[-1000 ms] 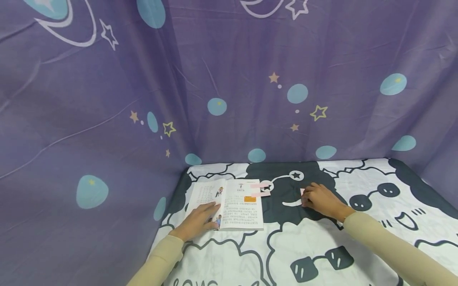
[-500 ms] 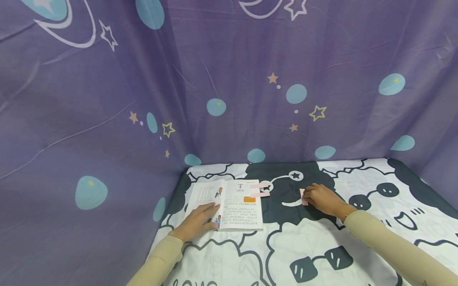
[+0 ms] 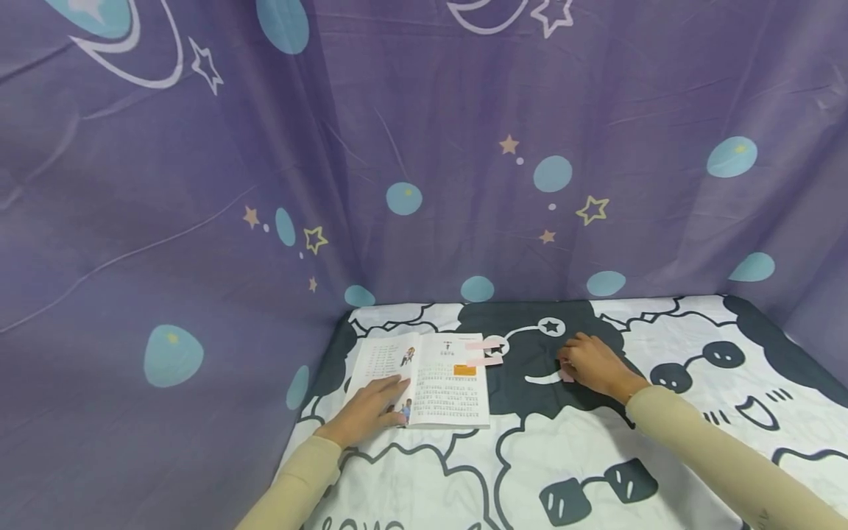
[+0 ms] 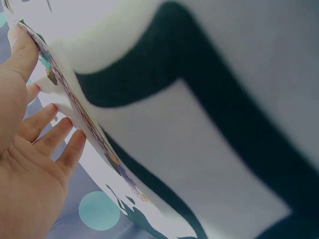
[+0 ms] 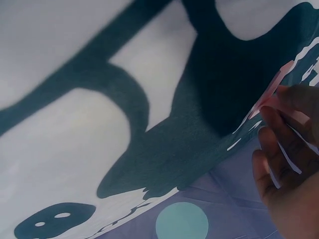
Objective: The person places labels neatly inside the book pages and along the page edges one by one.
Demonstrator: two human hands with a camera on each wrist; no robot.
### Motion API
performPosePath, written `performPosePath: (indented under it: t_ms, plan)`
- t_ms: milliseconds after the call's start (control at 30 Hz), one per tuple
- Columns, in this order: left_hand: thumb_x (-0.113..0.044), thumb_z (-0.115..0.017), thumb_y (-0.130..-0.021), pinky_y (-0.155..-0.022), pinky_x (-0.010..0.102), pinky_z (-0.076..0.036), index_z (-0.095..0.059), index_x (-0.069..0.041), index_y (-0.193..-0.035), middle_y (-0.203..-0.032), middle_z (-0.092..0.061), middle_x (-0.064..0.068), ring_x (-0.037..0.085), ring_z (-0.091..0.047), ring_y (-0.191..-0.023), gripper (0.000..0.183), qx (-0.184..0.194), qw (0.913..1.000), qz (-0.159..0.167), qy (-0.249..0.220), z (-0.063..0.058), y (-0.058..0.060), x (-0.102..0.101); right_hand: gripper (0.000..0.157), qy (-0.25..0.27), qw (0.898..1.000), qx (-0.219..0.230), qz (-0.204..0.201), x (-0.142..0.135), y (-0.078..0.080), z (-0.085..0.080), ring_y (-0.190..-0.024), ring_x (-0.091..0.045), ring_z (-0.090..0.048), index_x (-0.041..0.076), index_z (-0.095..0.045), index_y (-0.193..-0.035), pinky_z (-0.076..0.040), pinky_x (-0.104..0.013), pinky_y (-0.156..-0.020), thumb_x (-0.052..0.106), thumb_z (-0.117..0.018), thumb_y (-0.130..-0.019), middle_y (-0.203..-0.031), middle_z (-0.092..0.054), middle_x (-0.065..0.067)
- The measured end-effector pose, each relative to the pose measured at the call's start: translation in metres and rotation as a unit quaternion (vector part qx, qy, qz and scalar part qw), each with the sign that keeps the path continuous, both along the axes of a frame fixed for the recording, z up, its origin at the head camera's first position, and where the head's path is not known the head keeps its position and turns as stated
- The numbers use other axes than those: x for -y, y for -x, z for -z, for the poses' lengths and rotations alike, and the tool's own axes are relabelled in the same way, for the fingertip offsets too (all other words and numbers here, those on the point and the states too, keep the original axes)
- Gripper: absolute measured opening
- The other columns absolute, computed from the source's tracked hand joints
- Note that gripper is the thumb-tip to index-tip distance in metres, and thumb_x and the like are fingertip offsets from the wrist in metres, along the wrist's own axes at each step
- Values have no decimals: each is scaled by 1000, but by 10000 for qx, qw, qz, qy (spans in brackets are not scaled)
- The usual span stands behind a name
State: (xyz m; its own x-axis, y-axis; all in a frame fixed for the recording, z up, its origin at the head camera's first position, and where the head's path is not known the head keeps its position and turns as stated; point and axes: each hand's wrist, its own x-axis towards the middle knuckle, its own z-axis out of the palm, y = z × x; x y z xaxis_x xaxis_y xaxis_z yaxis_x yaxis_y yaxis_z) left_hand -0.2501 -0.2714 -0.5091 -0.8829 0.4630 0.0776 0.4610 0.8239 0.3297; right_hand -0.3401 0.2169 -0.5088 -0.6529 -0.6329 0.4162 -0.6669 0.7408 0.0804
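Observation:
An open book lies on the printed cloth, text and small pictures on its pages. My left hand rests flat on its left page, fingers spread; in the left wrist view the thumb lies at the book's lower edge. Two pink sticky strips stick out past the right page's edge. To the right of the book, my right hand pinches a pink sticky note between thumb and fingertip. More pink sticky notes lie on the cloth right under the fingertips, mostly covered by the hand in the head view.
The cloth is white and black with cartoon faces and covers the table. A purple curtain with stars and moons hangs behind it and along the left side. An orange block marks the right page.
My right hand has shifted slightly at the pink sticky notes; less pink shows beside its fingers now, only a small bit below them. The left hand and book stay put.

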Motion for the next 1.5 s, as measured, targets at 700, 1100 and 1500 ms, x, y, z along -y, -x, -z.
performPosePath:
  t_ms: [700,1100,1500]
  plan:
    - [-46,-68,-96,-122,53,-30,-43,-13,-158,-162,-38,14,37,-36,-148,74,38,10000,-27,34,1,2,0,15,224,9992,-25,340,13,17,2,-74,-29,-59,8,-78,-79,-48,-46,-60,-6,-76,-76,-79,-73,-6]
    - [-45,-68,-96,-121,54,-30,-43,-13,-158,-162,-37,15,37,-36,-148,74,68,10000,-52,7,1,1,-2,19,29,9976,-218,658,18,13,-1,-76,-34,-59,7,-67,-63,-48,-49,-63,-9,-72,-73,-72,-68,-10]
    - [-45,-68,-96,-121,53,-31,-43,-13,-158,-162,-38,15,37,-37,-148,74,-24,10000,6,90,1,2,-1,16,-177,9962,-409,748,19,21,3,-69,-33,-59,4,-67,-65,-49,-48,-62,-8,-75,-71,-65,-66,-10]
